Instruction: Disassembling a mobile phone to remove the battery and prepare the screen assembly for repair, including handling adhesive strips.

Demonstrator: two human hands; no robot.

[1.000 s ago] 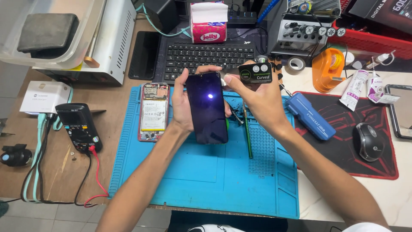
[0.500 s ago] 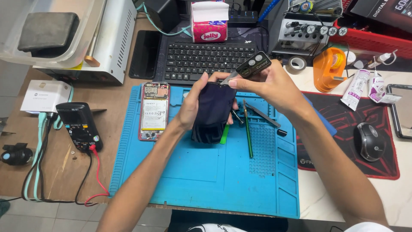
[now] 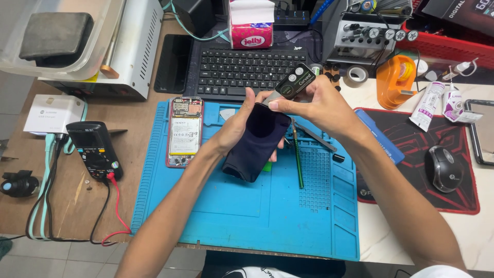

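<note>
Holding a dark phone screen panel (image 3: 257, 142) tilted above the blue work mat (image 3: 231, 216), our left hand (image 3: 237, 125) cups it from the left edge, fingers wrapped behind the glass and the thumb near its upper corner. Our right hand (image 3: 319, 105) pinches a small black plastic film tab (image 3: 295, 81) between thumb and forefinger, right at the top end of the panel; the remaining fingers curl narrowly beneath. The panel's lower end hangs just above the mat, and we cannot tell whether it touches it.

On the mat, left of the panel, an opened phone body (image 3: 184, 132) lies face down with its battery and board showing. Right of the panel a thin green-handled tool (image 3: 298, 159) lies lengthwise on the mat, and metal tweezers (image 3: 319, 138) lie angled just beyond it, partly under our right wrist. A small green scrap (image 3: 267, 166) peeks out beneath the panel.

Behind the mat sits a black keyboard (image 3: 242, 69), with a pink tissue box (image 3: 250, 25) behind that. Left of the mat, on the wooden table (image 3: 67, 206), a black multimeter (image 3: 95, 149) rests with red and black leads (image 3: 114, 206) trailing off it. Right of the mat lies a black and red mouse pad (image 3: 411, 149) bearing a dark mouse (image 3: 445, 168), and an orange tape dispenser (image 3: 395, 80) stands behind the pad.
</note>
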